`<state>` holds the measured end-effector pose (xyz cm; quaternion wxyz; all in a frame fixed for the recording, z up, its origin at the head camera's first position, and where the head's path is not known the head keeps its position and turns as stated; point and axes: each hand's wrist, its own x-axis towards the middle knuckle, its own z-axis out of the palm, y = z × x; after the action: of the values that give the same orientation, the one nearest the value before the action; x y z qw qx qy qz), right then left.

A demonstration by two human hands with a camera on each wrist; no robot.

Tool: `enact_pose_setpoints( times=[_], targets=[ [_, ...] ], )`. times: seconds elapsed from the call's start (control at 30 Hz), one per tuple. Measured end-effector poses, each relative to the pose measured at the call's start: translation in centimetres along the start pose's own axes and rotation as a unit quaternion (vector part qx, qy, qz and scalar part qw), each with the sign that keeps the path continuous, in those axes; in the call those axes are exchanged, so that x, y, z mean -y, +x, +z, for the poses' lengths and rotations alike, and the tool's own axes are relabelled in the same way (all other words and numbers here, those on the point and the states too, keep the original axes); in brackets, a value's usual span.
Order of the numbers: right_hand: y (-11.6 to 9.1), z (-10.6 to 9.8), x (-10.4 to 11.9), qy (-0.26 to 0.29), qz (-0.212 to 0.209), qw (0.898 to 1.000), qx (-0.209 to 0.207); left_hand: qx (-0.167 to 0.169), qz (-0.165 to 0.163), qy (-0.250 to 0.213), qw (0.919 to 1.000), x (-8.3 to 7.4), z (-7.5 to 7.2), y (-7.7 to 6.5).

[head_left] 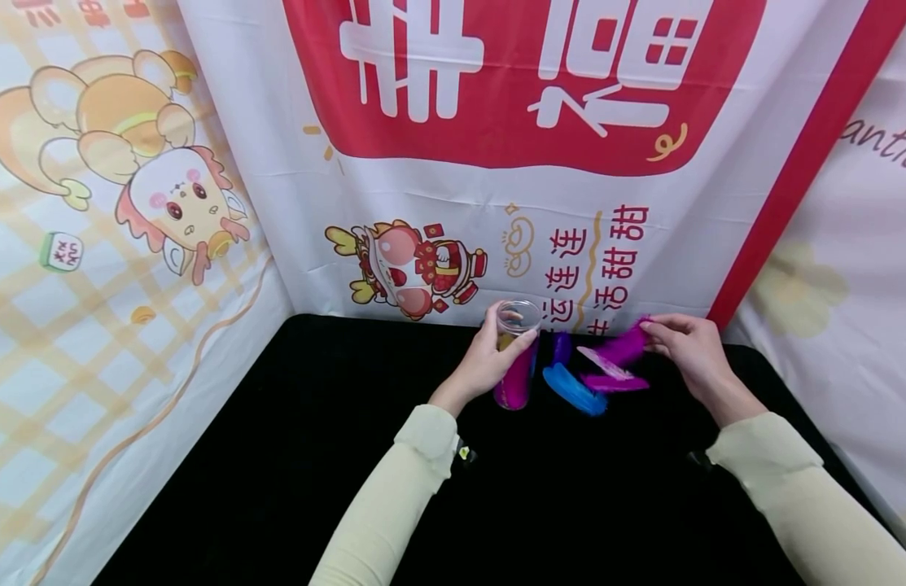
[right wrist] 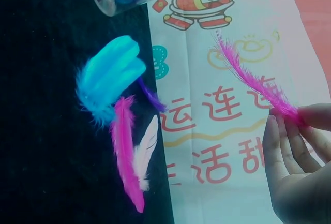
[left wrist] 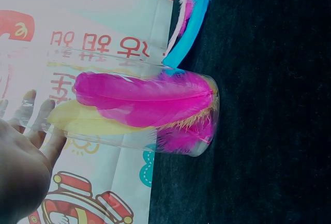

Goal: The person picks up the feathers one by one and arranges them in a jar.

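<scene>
My left hand [head_left: 489,358] grips a clear plastic jar [left wrist: 129,144] near its upper part; it stands on the black tabletop at the back edge. Inside lie magenta feathers [left wrist: 150,97] and a yellow feather [left wrist: 98,120]. To the right, my right hand [head_left: 687,346] pinches a magenta feather [right wrist: 253,81] by one end between thumb and fingertips, held up off the table. Between the hands lie blue feathers [right wrist: 111,74], another magenta feather [right wrist: 124,151], a pale pink feather [right wrist: 147,146] and a purple feather [right wrist: 151,94].
A black cloth [head_left: 555,505] covers the table. Printed white fabric [head_left: 299,203] with red lettering and cartoon figures hangs right behind the back edge. More patterned fabric [head_left: 130,342] hangs along the left side.
</scene>
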<state>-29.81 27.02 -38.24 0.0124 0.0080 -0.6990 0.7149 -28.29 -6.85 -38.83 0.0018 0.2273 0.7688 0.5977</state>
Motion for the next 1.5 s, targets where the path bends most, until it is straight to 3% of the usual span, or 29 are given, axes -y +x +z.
enact_pose_setpoints(
  times=[0.4,0.63,0.73,0.87,1.13,1.5],
  targets=[
    [0.1,1.5,1.3,-0.025,-0.023,0.999,-0.002,0.009,0.004,-0.006,0.9999,-0.1,-0.1,0.1],
    [0.3,2.3,2.3,-0.042,-0.023,0.999,0.000,-0.002,0.000,-0.009,1.0000,3.1,0.3,1.3],
    [0.4,2.6,2.7,-0.058,-0.019,0.998,0.002,-0.013,0.004,-0.006,0.9999,3.6,0.5,1.4],
    [0.5,3.1,3.2,-0.063,-0.027,0.998,0.002,-0.021,0.008,-0.001,0.9997,3.7,0.5,1.3],
    [0.3,4.4,4.0,-0.011,-0.058,0.998,0.017,-0.023,0.006,0.011,0.9997,3.6,0.6,1.2],
    [0.0,6.2,4.9,0.005,-0.091,0.996,0.025,-0.014,0.003,-0.004,0.9999,3.2,0.5,1.1]
  ],
)
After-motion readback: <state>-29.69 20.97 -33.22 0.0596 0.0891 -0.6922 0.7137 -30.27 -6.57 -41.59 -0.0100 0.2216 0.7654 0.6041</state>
